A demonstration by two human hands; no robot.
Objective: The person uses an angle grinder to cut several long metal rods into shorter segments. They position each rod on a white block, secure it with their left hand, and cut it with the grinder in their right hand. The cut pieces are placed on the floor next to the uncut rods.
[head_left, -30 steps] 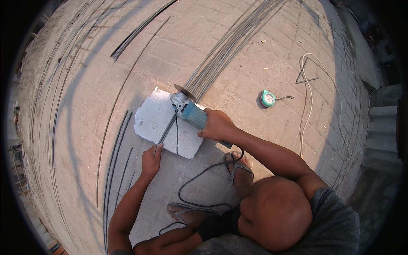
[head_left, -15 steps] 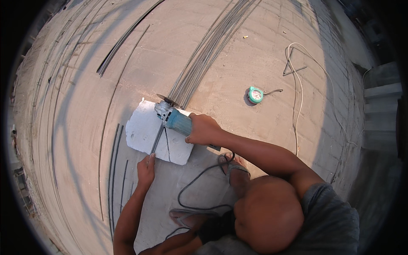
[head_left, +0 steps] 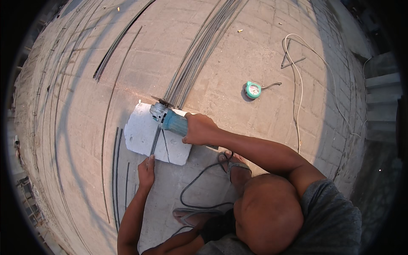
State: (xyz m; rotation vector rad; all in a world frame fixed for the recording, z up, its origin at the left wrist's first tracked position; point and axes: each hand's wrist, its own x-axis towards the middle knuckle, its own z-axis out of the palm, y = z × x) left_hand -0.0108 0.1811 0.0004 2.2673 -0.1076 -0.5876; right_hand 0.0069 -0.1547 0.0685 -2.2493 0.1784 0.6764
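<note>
Over the white slab [head_left: 138, 131], I'm clasping a probably heavy angle grinder [head_left: 173, 122] by its body in my right hand [head_left: 202, 128], my left hand [head_left: 146, 172] pinching stiff-seeming metal rods [head_left: 155, 141] at their near end.

There is room to pass over the floor [head_left: 221, 100] between the far rod bundle [head_left: 194, 70] and the tape measure [head_left: 253, 90] at right; the grinder [head_left: 174, 122] obstructs the white slab [head_left: 139, 134]; nearer, a black cord [head_left: 181, 195] loops.
</note>
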